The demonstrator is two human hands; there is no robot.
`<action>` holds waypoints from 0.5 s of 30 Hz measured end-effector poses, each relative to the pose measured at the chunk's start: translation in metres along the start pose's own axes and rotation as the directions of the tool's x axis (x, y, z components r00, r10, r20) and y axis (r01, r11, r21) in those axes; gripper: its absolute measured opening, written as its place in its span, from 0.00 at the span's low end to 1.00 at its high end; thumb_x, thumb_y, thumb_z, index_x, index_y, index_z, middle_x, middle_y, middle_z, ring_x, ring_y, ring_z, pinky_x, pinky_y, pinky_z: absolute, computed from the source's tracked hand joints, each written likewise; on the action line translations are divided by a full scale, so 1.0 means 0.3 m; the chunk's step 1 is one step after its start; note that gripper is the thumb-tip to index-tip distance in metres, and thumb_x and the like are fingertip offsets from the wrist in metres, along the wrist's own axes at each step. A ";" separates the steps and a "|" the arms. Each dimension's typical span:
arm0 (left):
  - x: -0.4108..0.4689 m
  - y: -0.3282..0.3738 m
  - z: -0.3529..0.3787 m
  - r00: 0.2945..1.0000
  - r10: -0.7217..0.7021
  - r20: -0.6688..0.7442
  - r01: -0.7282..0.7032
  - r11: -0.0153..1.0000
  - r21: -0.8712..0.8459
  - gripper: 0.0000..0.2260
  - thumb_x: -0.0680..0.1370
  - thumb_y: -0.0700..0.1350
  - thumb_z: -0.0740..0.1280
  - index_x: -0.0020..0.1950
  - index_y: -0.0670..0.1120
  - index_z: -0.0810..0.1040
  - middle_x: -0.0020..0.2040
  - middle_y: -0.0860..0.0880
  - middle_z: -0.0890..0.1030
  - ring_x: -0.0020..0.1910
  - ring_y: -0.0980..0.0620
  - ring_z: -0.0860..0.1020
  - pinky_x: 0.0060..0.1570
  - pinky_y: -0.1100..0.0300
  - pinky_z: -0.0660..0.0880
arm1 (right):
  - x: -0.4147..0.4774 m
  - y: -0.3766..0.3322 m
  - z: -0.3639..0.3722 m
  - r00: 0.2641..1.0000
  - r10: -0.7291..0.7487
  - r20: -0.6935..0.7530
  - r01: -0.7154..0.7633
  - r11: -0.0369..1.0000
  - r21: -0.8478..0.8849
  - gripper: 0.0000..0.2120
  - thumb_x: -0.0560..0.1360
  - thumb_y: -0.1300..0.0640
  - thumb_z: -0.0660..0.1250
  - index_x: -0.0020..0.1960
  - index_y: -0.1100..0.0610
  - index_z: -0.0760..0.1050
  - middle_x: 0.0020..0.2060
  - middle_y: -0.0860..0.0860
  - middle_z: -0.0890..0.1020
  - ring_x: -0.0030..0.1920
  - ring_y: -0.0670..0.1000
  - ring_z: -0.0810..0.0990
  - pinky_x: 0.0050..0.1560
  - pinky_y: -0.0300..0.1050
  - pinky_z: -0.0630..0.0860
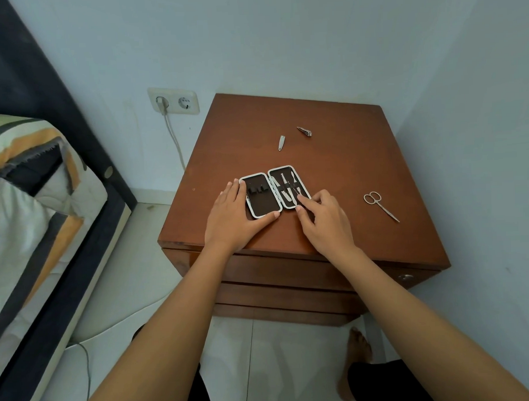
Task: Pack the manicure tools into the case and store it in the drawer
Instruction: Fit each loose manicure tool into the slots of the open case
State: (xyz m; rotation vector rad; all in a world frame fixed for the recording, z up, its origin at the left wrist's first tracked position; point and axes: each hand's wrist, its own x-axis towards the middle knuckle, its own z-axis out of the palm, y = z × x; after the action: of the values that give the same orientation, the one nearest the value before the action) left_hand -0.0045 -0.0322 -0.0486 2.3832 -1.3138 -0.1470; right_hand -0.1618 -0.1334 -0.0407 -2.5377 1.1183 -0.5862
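Observation:
An open manicure case (264, 200) with a white rim and dark lining lies flat on the wooden nightstand (331, 174). Its right half holds several metal tools under elastic loops. My left hand (232, 219) rests flat against the case's left edge, thumb along the front rim. My right hand (322, 219) pinches the end of a thin tool (296, 190) in the right half. Small scissors (380, 206) lie to the right. A nail clipper (281, 142) and a second clipper (304, 131) lie farther back.
The nightstand's drawers (290, 286) below the top are closed, with a round knob (405, 277) at the right. A bed (32, 208) stands on the left. A wall socket (173, 101) with a plugged cable is behind. My bare foot (357, 347) is on the tiled floor.

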 end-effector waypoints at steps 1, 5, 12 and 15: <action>0.000 0.000 0.001 1.000 -0.001 0.000 0.001 1.000 0.002 0.46 0.70 0.72 0.57 0.78 0.46 0.50 0.79 0.49 0.52 0.77 0.52 0.49 0.74 0.57 0.47 | 0.004 -0.003 0.002 1.000 0.006 0.007 -0.006 1.000 -0.018 0.16 0.78 0.51 0.59 0.63 0.54 0.74 0.47 0.54 0.74 0.50 0.54 0.73 0.47 0.51 0.73; 0.002 0.001 0.002 1.000 -0.005 0.004 0.005 1.000 0.003 0.46 0.70 0.73 0.57 0.78 0.46 0.50 0.79 0.49 0.52 0.77 0.53 0.49 0.74 0.57 0.47 | 0.016 -0.011 0.006 0.998 0.040 0.048 -0.038 0.998 -0.058 0.18 0.78 0.49 0.57 0.65 0.52 0.72 0.49 0.54 0.72 0.52 0.54 0.72 0.49 0.50 0.71; -0.001 0.005 -0.003 1.000 -0.003 0.001 0.003 1.000 0.001 0.45 0.70 0.72 0.57 0.78 0.46 0.50 0.78 0.49 0.52 0.77 0.52 0.49 0.74 0.57 0.47 | -0.012 0.009 -0.002 0.999 0.001 0.040 -0.001 1.000 -0.017 0.19 0.78 0.50 0.58 0.67 0.54 0.70 0.50 0.53 0.73 0.53 0.53 0.72 0.52 0.51 0.72; -0.001 0.005 -0.002 1.000 -0.006 0.004 0.006 1.000 0.003 0.46 0.70 0.72 0.57 0.78 0.46 0.50 0.78 0.49 0.52 0.77 0.52 0.49 0.74 0.56 0.47 | -0.005 0.003 -0.002 0.999 0.010 0.042 -0.009 0.999 -0.031 0.18 0.78 0.50 0.57 0.66 0.54 0.71 0.50 0.54 0.73 0.53 0.54 0.72 0.52 0.52 0.72</action>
State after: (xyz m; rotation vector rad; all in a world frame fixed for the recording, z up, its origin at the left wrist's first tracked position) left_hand -0.0056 -0.0325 -0.0473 2.3902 -1.3102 -0.1525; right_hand -0.1634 -0.1330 -0.0409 -2.5569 1.1323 -0.5150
